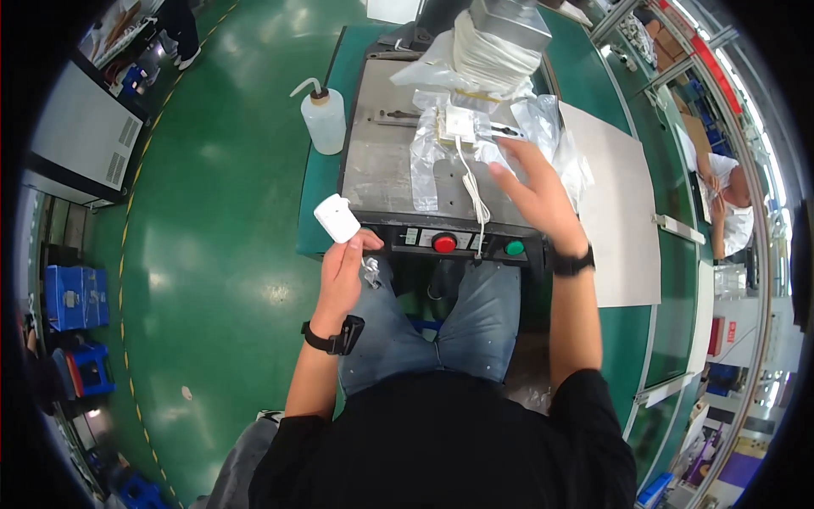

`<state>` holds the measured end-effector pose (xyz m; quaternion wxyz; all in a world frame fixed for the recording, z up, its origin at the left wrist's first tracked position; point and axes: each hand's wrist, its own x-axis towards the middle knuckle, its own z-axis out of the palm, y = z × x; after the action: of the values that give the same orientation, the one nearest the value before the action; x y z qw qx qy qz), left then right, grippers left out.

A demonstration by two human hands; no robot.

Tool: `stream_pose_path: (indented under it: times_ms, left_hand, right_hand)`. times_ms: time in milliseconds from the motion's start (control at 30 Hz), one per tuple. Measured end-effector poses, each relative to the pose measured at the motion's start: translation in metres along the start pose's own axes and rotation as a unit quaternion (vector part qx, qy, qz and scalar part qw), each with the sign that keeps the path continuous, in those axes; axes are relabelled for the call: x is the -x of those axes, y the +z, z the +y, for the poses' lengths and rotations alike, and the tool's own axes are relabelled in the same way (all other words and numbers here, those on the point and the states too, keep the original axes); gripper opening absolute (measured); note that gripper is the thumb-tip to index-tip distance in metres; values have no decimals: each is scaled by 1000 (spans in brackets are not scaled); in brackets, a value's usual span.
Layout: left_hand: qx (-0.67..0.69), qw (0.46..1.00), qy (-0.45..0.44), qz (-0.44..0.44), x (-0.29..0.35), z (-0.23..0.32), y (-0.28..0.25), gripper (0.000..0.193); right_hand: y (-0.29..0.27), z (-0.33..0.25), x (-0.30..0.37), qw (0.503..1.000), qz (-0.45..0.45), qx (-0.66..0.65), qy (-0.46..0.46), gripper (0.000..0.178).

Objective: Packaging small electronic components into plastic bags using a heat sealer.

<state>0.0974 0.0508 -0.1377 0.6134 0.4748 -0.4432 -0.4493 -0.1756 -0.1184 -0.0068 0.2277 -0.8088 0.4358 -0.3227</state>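
My left hand (342, 270) is closed on a white power adapter (337, 218), a rounded block held up left of the machine's front edge. Something silvery and crumpled hangs below that hand. Over the right side of the machine's metal plate (381, 174), my right hand (543, 197) is open, fingers apart and holding nothing. Its fingertips are near a second white adapter (459, 124), seated in a fixture on the plate. From this one a bundled white cable (475, 197) runs toward me over the front edge. Clear plastic film (424, 174) lies around the fixture.
A squeeze bottle (324, 123) stands at the plate's left. Behind the fixture, white cloth-like wrapping (487, 59) surrounds a metal press head (510, 21). The front panel has a red button (444, 244) and a green button (514, 247). Grey board (623, 212) lies right; another person (731, 204) sits beyond.
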Motion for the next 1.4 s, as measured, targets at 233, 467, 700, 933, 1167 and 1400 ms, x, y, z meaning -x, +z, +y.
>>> stream_pose_path:
  times_ms: [233,467,700,933,1167,1400]
  left_hand:
    - [-8,1000,12,-10,-9,-4,2,42]
    - [11,1000,16,-5,-10,-7,0,40]
    - [5,1000,16,1,-11,-11,-1,42]
    - [-106,994,6,2,5,3,3,43]
    - [-139,958,233,-96,12,97,79,44]
    - [-94,960,69,-254,0,127,105,39]
  right_hand:
    - [30,30,151,916,153,-274,251,47]
    - [42,44,150,913,194,-263,245,46]
    - [46,59,150,928,168,-244,227,35]
    - [12,21,144,935,-25,-193,298,20]
    - [66,-65,121,910,-134,-389,-52,48]
    - [-102,-81,119,975,-82,-180,-102,22]
